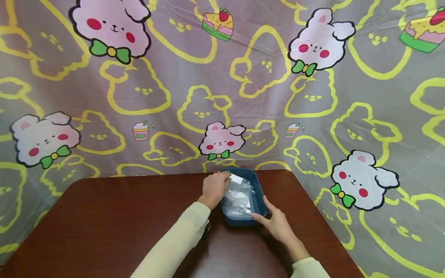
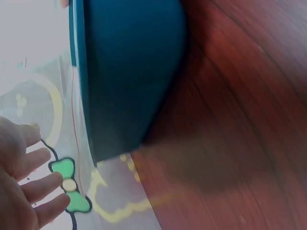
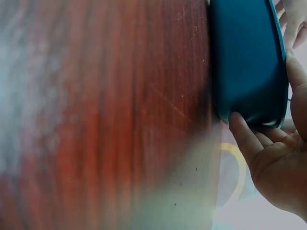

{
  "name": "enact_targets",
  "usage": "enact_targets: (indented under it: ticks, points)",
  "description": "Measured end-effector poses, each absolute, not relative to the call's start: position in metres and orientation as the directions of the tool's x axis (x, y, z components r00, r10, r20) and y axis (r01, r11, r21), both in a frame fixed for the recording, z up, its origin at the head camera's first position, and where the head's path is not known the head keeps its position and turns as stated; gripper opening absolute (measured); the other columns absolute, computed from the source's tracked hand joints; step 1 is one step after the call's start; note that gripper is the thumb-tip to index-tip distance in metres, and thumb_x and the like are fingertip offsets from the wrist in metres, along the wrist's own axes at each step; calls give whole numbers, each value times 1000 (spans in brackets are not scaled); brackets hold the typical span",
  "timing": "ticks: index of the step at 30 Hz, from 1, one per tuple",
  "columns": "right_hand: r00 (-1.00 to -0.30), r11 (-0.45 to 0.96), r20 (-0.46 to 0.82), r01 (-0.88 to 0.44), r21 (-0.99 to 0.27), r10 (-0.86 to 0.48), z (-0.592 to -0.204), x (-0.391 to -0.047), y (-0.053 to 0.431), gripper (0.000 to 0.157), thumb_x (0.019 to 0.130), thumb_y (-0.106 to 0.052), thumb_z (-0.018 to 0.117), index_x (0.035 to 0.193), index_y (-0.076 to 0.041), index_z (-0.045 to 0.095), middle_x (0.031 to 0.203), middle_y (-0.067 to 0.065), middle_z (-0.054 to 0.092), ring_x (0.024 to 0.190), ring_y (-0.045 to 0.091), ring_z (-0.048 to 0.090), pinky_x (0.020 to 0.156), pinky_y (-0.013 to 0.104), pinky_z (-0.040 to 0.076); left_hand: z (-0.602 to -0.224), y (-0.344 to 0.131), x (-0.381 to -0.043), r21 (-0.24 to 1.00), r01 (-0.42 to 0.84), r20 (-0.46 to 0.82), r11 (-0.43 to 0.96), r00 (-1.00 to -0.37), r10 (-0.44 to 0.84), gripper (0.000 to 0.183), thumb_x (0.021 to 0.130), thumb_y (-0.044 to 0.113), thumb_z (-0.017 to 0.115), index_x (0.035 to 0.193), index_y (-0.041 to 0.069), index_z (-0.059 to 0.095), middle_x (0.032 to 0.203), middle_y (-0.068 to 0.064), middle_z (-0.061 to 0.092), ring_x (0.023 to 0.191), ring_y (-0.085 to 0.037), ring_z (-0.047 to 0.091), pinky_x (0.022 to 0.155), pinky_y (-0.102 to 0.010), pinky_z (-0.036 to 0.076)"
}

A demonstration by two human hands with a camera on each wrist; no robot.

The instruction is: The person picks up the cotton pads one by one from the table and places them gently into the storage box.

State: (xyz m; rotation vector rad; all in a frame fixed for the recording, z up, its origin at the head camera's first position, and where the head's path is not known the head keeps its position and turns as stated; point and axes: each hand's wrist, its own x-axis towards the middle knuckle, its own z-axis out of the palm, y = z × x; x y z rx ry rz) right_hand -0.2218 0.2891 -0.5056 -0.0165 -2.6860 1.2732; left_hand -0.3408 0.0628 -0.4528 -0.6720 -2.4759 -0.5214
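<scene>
A blue plastic bin (image 1: 261, 204) with rounded corners stands at the table's far edge. Inside it lie clear plastic packets (image 1: 240, 197) with white parts, heaped toward the left side. My left hand (image 1: 213, 188) reaches over the bin's left rim, its fingertips at the far end of the packets. Seen from the left wrist, that hand's fingers (image 2: 42, 186) are slightly bent and spread above the rim. With the thumb at the rim and fingers along the outer wall, my right hand (image 1: 278, 224) grips the bin's near right corner. The right wrist view shows its fingers (image 3: 244, 134) against the bin's end.
The dark red-brown wooden table (image 1: 139, 216) extends left and toward me. A curtain (image 1: 167, 116) with yellow outlines and white cartoon animals hangs right behind the table and along its right side. Pale yellow sleeves (image 1: 174, 239) cover both forearms.
</scene>
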Motion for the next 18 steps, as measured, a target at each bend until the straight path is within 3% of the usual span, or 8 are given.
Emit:
enact_targets:
  ticks: [3,10,18]
  points:
    - [-986,647,150,-68,-759,73,-506,-224,291,93,85,-41,81,155,-3,34,141,28,52,118,31,62,97,48,50,-456,46,-343,234,558,584,796,-736,343,13,95,23,72,105,21,80,95,1,76,71,-25,71,54,-41,55]
    - [-988,716,147,-71,-694,45,-502,-230,294,97,85,-51,77,155,-2,33,146,27,46,126,36,56,99,51,48,-458,-13,-353,280,462,546,841,-797,256,21,96,28,71,112,17,78,107,-4,76,84,-33,72,68,-52,57]
    - [-993,834,117,-83,-545,-22,-488,-241,301,103,82,-63,73,151,4,38,145,28,48,129,42,53,101,55,45,-455,-106,-355,300,318,482,899,-864,145,32,99,35,65,122,14,73,99,-18,74,73,-40,69,57,-54,52]
